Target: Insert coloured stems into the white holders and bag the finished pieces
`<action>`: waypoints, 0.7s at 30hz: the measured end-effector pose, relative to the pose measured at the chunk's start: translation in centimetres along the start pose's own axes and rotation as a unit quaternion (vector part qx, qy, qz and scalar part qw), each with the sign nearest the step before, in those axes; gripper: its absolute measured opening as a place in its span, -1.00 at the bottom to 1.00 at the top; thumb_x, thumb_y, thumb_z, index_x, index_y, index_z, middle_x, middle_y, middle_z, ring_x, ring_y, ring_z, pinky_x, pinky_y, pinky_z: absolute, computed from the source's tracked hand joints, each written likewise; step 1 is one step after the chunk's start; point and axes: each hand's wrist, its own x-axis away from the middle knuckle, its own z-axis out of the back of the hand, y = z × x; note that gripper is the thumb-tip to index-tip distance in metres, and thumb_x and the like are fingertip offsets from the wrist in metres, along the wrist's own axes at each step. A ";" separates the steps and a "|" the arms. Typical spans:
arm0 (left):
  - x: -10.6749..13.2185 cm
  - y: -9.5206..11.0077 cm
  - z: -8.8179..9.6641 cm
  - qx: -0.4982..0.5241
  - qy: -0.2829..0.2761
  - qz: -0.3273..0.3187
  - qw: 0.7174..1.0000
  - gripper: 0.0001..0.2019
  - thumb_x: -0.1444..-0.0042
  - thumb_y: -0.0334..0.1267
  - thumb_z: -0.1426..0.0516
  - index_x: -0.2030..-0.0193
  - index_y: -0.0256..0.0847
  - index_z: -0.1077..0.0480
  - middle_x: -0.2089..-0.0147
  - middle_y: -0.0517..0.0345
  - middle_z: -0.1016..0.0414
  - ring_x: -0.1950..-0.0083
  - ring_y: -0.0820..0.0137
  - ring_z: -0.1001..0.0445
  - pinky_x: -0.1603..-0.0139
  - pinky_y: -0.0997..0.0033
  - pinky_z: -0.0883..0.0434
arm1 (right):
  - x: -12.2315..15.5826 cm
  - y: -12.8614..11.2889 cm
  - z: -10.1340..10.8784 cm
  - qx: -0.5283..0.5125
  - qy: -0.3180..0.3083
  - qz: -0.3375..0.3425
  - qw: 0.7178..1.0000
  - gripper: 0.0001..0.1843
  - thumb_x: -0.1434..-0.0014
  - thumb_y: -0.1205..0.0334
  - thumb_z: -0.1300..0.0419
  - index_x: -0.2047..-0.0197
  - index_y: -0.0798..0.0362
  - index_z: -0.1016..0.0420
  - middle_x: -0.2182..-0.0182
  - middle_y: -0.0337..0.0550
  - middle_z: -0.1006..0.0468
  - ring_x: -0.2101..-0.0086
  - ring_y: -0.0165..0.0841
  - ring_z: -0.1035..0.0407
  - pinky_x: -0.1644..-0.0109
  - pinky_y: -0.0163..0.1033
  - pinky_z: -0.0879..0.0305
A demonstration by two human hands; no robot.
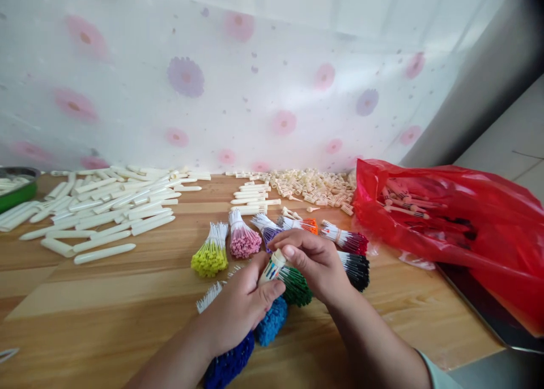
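Note:
My left hand [242,301] is closed around a cream multicolour pen [271,267], its slotted end with coloured sliders pointing up. At that end the thumb and fingers of my right hand [317,261] pinch the top of the pen. Below and around both hands lie bundles of white pen refills with coloured tips: yellow [210,259], pink [244,236], orange [304,225], dark red [352,240], black [356,271], green [296,287], light blue [272,321] and dark blue [232,363]. My hands partly cover the purple, green and blue bundles. The pen's lower part is hidden in my left hand.
Cream pen barrels [110,202] are heaped at the left, beside a green tray [19,193]. Small slotted pen parts [317,185] lie at the back, near a short row of barrels [250,199]. A red plastic bag [446,208] with more parts stands at the right table edge.

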 end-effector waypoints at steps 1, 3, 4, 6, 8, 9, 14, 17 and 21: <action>0.0 -0.2 0.1 0.006 0.004 0.002 1.000 -0.56 -0.18 0.06 -0.03 -0.03 -0.23 -0.18 0.64 0.45 -0.09 0.67 0.58 -0.05 0.65 0.60 -0.02 | -0.1 0.0 0.2 0.011 0.005 0.007 1.000 -0.85 -0.16 0.21 -0.21 0.34 0.05 -0.58 0.35 -0.12 -0.54 0.29 -0.37 -0.43 0.19 -0.24 -0.36; -0.1 -0.4 0.3 0.013 0.019 0.001 1.000 -0.57 -0.14 0.07 -0.08 0.05 -0.24 -0.21 0.64 0.44 -0.13 0.66 0.58 -0.11 0.64 0.60 -0.06 | -0.3 -0.2 0.7 0.030 0.015 0.017 0.999 -0.86 -0.13 0.18 -0.24 0.31 0.02 -0.61 0.36 -0.15 -0.49 0.28 -0.37 -0.39 0.17 -0.23 -0.35; -0.2 -0.5 0.4 0.014 0.028 0.000 1.000 -0.58 -0.11 0.07 -0.11 0.09 -0.24 -0.22 0.63 0.42 -0.17 0.65 0.57 -0.15 0.62 0.59 -0.10 | -0.4 -0.3 0.9 0.033 0.014 0.018 0.999 -0.86 -0.13 0.17 -0.24 0.29 0.00 -0.62 0.38 -0.16 -0.48 0.28 -0.37 -0.38 0.18 -0.22 -0.34; -0.3 -0.4 0.7 0.007 0.048 -0.005 0.999 -0.61 -0.08 0.05 -0.14 0.16 -0.25 -0.26 0.59 0.37 -0.23 0.60 0.54 -0.23 0.57 0.57 -0.17 | -0.6 -0.5 1.3 0.036 0.001 0.015 0.999 -0.85 -0.13 0.15 -0.24 0.28 -0.01 -0.62 0.40 -0.16 -0.48 0.29 -0.37 -0.37 0.19 -0.23 -0.34; -0.5 -0.2 0.9 -0.017 0.063 -0.017 0.998 -0.64 -0.08 0.03 -0.15 0.21 -0.25 -0.31 0.54 0.32 -0.26 0.54 0.51 -0.29 0.51 0.54 -0.22 | -0.6 -0.7 1.4 0.047 0.000 0.014 0.999 -0.85 -0.12 0.16 -0.25 0.27 -0.01 -0.62 0.39 -0.16 -0.49 0.30 -0.37 -0.37 0.20 -0.23 -0.34; -0.5 -0.1 1.0 -0.033 0.067 -0.023 0.997 -0.66 -0.10 0.03 -0.13 0.23 -0.26 -0.33 0.52 0.31 -0.28 0.51 0.50 -0.30 0.50 0.54 -0.22 | -0.6 -0.7 1.4 0.049 0.007 0.016 0.999 -0.86 -0.11 0.18 -0.26 0.28 0.00 -0.61 0.40 -0.17 -0.49 0.32 -0.38 -0.37 0.22 -0.25 -0.33; -0.6 0.0 1.1 -0.071 0.055 -0.030 0.996 -0.64 -0.17 0.05 -0.03 0.33 -0.26 -0.31 0.54 0.31 -0.26 0.53 0.51 -0.26 0.52 0.55 -0.20 | -0.6 -0.2 0.9 -0.015 0.015 -0.005 1.000 -0.91 -0.05 0.25 -0.30 0.44 0.06 -0.52 0.50 -0.26 -0.44 0.45 -0.46 -0.33 0.35 -0.34 -0.28; -0.6 -0.3 1.0 -0.083 0.064 -0.025 0.994 -0.64 -0.18 0.07 -0.01 0.31 -0.25 -0.30 0.58 0.35 -0.17 0.57 0.53 -0.17 0.56 0.55 -0.14 | -0.5 0.2 0.8 -0.059 0.012 -0.063 0.996 -0.82 -0.04 0.21 -0.31 0.49 0.10 -0.44 0.52 -0.28 -0.42 0.50 -0.50 -0.30 0.42 -0.37 -0.24; -0.5 -0.2 0.7 -0.125 0.089 -0.039 0.987 -0.68 -0.20 0.01 -0.02 0.34 -0.23 -0.28 0.58 0.36 -0.14 0.57 0.53 -0.15 0.55 0.54 -0.11 | -0.3 0.5 0.6 -0.063 0.014 -0.127 0.990 -0.71 -0.02 0.12 -0.31 0.52 0.11 -0.34 0.56 -0.29 -0.38 0.55 -0.51 -0.25 0.48 -0.38 -0.16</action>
